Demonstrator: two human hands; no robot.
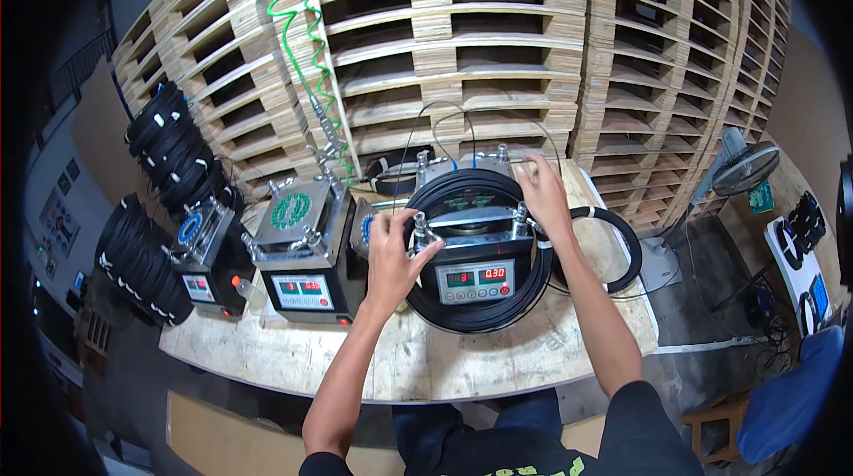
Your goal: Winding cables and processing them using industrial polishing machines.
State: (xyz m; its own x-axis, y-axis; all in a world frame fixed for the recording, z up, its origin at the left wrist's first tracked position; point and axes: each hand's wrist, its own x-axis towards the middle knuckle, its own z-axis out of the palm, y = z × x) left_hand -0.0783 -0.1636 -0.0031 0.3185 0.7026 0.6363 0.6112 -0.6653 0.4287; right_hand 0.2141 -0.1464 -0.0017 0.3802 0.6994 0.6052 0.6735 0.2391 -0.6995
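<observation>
**A:** What are the hands doing on that machine?

**B:** Both are on the black tubing coil (484, 312) draped around the small benchtop press (475, 249). The left hand (391, 254) is closed around the near-left metal post (419, 225), with the coil's strand passing just under the fingers. The right hand (542, 196) lies on the far-right side, fingers curled down over the coil where it meets another post (521, 214); I'd call it a loose press rather than a full grasp, though the fingertips are hidden.

**A:** Why is it held at two opposite corners?

**B:** My reading: the loop is floppy, so pinning it on both sides keeps it wrapped round the posts and seated on the plate between the hands. Below the left grip, the slack of the coil hangs down past the front panel with its red displays (475, 279) and rests on the wooden worktable (498, 365).

**A:** And what sits around the grips?

**B:** Just right of the right hand lies a second black loop (622, 245), flat on the table, within easy reach. Left of the left hand stand two similar presses (302, 249), nothing wound on them, one fed by a green spiral air hose (298, 40) from above. Farther left, stacks of black coils bound with white ties (169, 152) are racked upright. Behind everything, beyond both hands, stand wooden pallets (498, 49).
</observation>
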